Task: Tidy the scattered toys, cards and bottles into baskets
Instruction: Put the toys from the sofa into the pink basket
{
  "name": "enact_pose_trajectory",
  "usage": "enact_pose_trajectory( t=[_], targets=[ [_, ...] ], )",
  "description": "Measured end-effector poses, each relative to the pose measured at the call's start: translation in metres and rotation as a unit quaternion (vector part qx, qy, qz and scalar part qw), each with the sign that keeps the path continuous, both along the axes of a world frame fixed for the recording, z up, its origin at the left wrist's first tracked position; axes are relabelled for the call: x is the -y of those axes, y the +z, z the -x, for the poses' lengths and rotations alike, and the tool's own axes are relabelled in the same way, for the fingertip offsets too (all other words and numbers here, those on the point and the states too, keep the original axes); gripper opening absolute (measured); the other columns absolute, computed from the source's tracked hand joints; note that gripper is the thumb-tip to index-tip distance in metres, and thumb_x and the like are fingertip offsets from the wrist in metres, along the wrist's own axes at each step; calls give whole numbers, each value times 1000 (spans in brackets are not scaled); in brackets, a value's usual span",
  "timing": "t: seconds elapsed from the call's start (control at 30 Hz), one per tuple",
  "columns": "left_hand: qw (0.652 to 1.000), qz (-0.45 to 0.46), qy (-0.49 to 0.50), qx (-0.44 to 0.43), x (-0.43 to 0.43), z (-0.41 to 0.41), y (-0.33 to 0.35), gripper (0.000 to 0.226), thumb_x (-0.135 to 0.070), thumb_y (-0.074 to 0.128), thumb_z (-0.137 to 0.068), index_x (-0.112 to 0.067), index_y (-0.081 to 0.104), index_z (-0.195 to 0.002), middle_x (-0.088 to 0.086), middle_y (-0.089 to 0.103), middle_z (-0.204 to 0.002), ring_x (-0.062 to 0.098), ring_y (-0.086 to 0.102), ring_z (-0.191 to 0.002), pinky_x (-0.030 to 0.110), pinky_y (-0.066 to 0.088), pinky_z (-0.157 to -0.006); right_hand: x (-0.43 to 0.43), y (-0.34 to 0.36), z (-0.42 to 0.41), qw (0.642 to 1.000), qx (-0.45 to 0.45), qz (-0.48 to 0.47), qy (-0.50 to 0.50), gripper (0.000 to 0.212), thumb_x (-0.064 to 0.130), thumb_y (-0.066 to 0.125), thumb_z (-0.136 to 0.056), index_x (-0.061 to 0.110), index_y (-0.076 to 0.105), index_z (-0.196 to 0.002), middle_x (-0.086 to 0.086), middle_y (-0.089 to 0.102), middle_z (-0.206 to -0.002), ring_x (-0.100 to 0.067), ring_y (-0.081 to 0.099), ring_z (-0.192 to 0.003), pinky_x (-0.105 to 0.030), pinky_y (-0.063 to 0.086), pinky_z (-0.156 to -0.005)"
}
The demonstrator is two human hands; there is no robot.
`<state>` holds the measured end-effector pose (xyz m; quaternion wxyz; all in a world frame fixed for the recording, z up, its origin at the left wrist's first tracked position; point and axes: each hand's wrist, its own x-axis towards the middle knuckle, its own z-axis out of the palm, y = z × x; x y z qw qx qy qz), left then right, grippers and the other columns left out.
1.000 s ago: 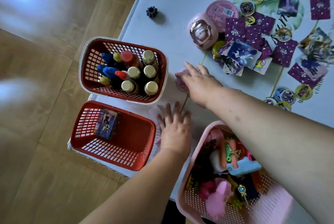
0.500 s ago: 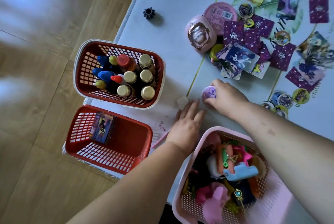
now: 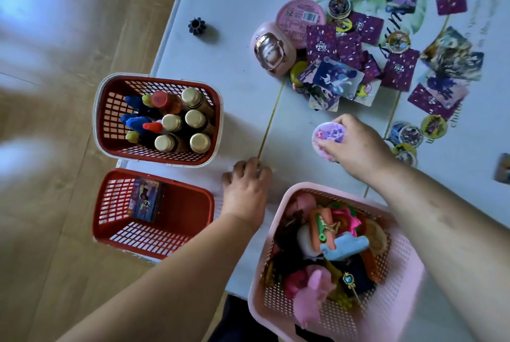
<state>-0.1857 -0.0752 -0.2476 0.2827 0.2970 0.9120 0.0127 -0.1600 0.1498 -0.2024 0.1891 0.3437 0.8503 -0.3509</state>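
At the tabletop's [image 3: 242, 24] edge, from left: the red basket [image 3: 154, 78] of bottles [image 3: 171, 122]. The left hand [image 3: 245, 192] has its fingers curled under, and I cannot tell whether its grip holds anything. The right hand [image 3: 356, 145] has its grip pinched on the rim of a round pony badge [image 3: 327, 137], lifted just above the pink basket [image 3: 303, 187]. The badge looks light, stiff and probably slick, so it is best held by the edge.
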Motion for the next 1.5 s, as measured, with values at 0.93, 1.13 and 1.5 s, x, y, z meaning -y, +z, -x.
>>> enact_pose_trajectory(
  t=[0.93, 1.13, 1.5],
  targets=[
    [938, -248, 203, -131, -41, 30, 79, 30, -15, 70, -76, -10, 69, -105, 19, 54, -119, 40, 52, -104, 40, 48, -86, 10, 80, -88, 988, -99, 81, -84, 30, 40, 75, -75, 27, 56, -95, 13, 65, -81, 3, 61, -73, -13, 46, -62],
    [935, -331, 122, -26, -57, -14, 137, 31, -21, 71, -76, -17, 66, -106, 6, 52, -115, 28, 55, -104, 43, 54, -80, 18, 75, -137, 992, -24, 109, -59, 27, 42, 74, -74, 27, 68, -96, 10, 64, -92, -4, 63, -84, -28, 50, -78],
    [974, -203, 88, 57, -83, -1, 112, 31, -37, 59, -92, -25, 63, -120, -1, 63, -121, 22, 54, -114, 31, 42, -92, -38, 53, -53, 998, -48, -44, -17, 53, 42, 69, -82, 24, 52, -129, -5, 47, -129, -24, 51, -113, -34, 43, -94]
  ],
)
